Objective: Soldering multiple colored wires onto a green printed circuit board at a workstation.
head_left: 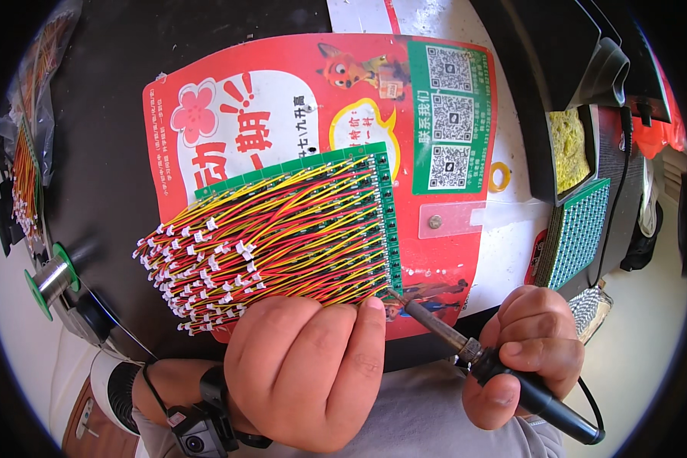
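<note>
My right hand (533,355) grips the black handle of a soldering iron (446,328). The iron's tip points up and left to the lower right corner of a green circuit board panel (390,221). Many yellow, red and black wires (305,229) run left from rows along the board, ending in small white connectors (214,263). At the board's near edge, my left hand (305,374) is closed, its fingertips against the lowest wires beside the iron's tip. What those fingers pinch is hidden. A red printed sheet (443,229) lies under the board.
A solder spool (53,281) stands at left, its strand running toward my left wrist. Bagged wires (27,168) lie at far left. On the right are a yellow sponge (569,149) in a black holder, stacked green boards (576,233) and a tape ring (499,177).
</note>
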`<state>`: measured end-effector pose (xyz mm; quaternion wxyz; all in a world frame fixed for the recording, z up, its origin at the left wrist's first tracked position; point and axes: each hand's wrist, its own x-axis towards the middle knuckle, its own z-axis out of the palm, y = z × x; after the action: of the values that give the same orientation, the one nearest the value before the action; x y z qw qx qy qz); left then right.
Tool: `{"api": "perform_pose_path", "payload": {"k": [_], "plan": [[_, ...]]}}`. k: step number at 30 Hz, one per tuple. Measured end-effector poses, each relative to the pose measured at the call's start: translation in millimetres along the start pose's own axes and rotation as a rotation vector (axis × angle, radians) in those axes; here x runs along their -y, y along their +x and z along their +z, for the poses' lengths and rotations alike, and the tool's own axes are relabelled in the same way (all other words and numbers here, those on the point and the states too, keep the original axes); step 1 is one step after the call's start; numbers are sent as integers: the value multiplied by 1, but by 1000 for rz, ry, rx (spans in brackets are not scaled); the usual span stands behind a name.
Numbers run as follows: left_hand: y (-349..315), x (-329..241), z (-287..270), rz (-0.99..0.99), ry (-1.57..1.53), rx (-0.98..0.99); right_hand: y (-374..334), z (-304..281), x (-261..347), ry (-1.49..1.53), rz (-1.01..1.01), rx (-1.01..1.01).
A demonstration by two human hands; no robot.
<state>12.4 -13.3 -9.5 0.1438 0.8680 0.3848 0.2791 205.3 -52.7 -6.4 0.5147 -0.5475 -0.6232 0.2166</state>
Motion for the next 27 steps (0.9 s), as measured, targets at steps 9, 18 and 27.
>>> {"api": "perform_pose_path", "payload": {"k": [9,18,27], "plan": [[6,-1,-1,16,24,35,1,-6,1,29,21,-38],[8,-2,-1,-6,-5,23,4,-13,0,61,14,122],[9,1,-2,3,-47,24,1,-3,0,17,-15,27]]}}
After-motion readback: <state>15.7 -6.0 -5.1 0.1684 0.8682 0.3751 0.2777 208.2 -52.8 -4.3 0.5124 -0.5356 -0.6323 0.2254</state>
